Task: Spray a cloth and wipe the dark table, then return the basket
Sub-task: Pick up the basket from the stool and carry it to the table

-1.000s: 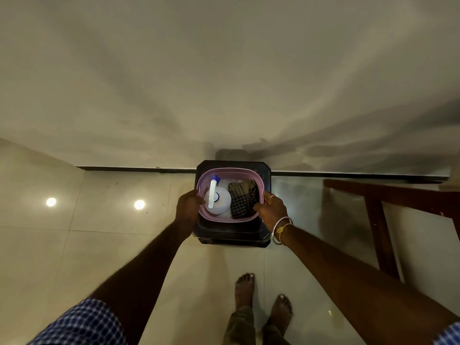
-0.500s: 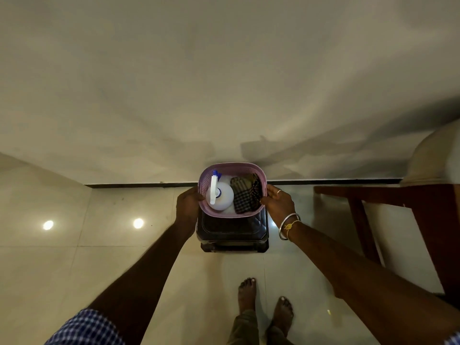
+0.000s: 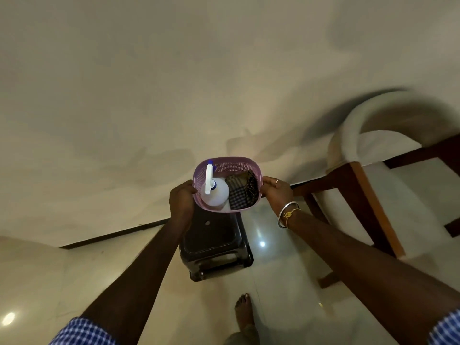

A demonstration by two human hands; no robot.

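A pink perforated basket hangs in the air above the small dark table. My left hand grips its left rim and my right hand grips its right rim. Inside stand a white spray bottle with a blue-tipped nozzle and, beside it on the right, a dark checked cloth. The dark table sits on the pale tiled floor against the wall, its top bare and partly hidden by the basket.
A wooden chair with a cream cushioned back stands close on the right. The beige wall rises straight ahead. My bare foot is on the glossy floor behind the table.
Both hands have lifted the basket off the dark table and raised it. The view has swung right, bringing the chair into sight.
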